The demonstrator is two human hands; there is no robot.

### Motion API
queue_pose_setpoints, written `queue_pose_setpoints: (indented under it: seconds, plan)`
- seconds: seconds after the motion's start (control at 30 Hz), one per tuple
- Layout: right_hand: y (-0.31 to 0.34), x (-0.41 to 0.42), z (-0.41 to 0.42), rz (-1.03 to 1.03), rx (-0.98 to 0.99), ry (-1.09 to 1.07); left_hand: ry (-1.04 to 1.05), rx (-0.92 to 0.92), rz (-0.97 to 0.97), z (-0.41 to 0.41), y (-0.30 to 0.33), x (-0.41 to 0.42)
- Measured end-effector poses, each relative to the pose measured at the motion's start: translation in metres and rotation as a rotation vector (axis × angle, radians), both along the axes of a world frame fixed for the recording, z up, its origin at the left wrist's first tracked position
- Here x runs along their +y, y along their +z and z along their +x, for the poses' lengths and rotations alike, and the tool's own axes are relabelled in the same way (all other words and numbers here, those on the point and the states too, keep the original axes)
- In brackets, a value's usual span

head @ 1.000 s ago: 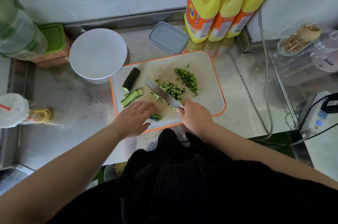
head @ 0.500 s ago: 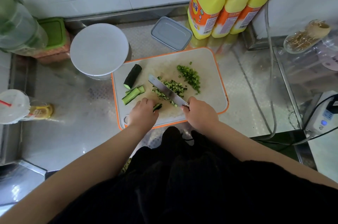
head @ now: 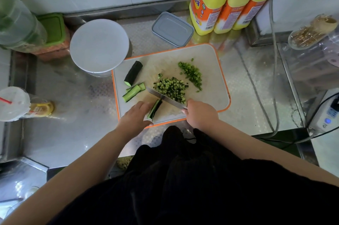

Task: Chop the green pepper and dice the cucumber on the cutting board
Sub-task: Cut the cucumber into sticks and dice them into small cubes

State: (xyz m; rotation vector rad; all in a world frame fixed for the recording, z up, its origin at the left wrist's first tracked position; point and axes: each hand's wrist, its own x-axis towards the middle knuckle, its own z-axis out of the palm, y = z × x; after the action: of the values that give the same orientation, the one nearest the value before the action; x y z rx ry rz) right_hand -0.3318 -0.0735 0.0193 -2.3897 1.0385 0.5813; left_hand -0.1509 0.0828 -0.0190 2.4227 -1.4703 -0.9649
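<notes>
My left hand point(head: 134, 117) pins the cucumber strips point(head: 154, 109) beside its fingertips (blade touching them); my right hand point(head: 200, 114) grips the knife point(head: 165, 98).

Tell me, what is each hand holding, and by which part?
The right hand grips the knife by its handle. The left hand holds the cucumber strips at their near end.
</notes>
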Motion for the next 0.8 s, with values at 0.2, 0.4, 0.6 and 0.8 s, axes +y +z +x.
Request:
queue_pose_setpoints:
  seconds: [0.2, 0.4, 0.6, 0.8]
  plan:
    - [-0.001, 0.003, -0.001, -0.016, 0.035, 0.020, -0.079, -0.088, -0.021, 0.005, -0.004, -0.001]
    - [0.000, 0.005, -0.002, 0.000, 0.047, 0.033, -0.080, -0.111, -0.080, 0.004, -0.005, 0.001]
    - [-0.001, 0.007, -0.003, -0.002, 0.031, 0.012, -0.040, -0.064, -0.083, 0.001, -0.009, 0.007]
    - [0.004, 0.012, 0.002, 0.015, -0.010, -0.005, 0.220, -0.106, -0.193, -0.017, -0.009, -0.011]
